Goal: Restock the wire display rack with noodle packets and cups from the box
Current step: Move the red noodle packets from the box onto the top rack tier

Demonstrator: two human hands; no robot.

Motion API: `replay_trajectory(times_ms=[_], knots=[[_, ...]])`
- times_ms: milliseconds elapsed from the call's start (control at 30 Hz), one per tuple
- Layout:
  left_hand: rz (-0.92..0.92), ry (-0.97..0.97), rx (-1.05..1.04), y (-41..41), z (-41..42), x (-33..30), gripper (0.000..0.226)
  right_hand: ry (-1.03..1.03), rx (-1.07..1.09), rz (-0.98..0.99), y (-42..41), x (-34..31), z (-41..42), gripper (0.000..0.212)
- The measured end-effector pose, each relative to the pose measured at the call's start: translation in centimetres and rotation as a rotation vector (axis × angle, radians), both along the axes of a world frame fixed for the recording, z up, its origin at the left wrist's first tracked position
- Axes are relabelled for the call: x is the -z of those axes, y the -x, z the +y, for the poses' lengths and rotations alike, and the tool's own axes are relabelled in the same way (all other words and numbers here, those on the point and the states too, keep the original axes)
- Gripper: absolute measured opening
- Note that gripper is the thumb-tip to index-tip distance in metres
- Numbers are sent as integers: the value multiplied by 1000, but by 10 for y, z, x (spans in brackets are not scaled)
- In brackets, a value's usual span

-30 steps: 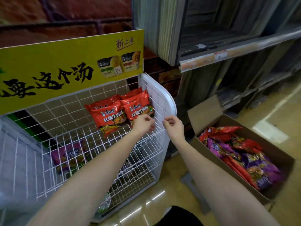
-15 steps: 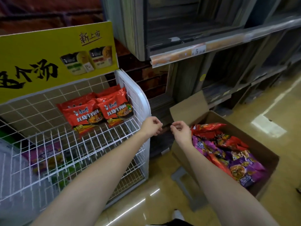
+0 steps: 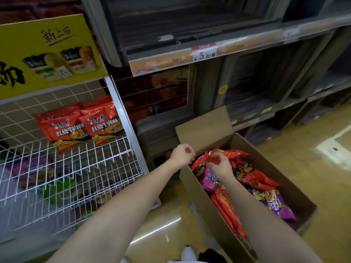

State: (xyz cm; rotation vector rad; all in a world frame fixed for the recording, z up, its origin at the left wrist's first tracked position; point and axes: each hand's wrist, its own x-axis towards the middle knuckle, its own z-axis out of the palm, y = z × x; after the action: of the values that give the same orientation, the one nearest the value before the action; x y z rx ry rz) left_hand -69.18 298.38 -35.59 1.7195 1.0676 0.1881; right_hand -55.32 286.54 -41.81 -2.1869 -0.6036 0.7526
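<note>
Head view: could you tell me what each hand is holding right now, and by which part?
The right hand pinches a red noodle packet in the box by its near edge. The left hand is curled, holding nothing.

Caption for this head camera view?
Right hand pinches a red noodle packet in the box; left hand hovers curled.
</note>
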Motion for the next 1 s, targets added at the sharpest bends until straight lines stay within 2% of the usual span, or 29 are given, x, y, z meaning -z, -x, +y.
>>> replay_trajectory(times_ms=[200,367,500,667,800,900,1000], knots=[[27,15,-19,-29,-5,3,9,-41,-22,100,-27,4,4,55],[55,5,-28,-37,-2,8,8,9,-23,220,-35,1,16,58],[74,6,-46,-34,4,10,6,39,-2,137,-39,3,20,50],[100,-8,-62,-31,12,11,5,-138,96,43,-43,-6,21,21],[122,-22,-61,-29,14,9,3,-290,86,-3,-42,-26,29,3],[123,-29,-96,-27,16,4,6,-369,66,-7,-38,-47,35,4],[101,-4,-175,-23,19,-1,9,-410,43,50,-34,-62,38,16]])
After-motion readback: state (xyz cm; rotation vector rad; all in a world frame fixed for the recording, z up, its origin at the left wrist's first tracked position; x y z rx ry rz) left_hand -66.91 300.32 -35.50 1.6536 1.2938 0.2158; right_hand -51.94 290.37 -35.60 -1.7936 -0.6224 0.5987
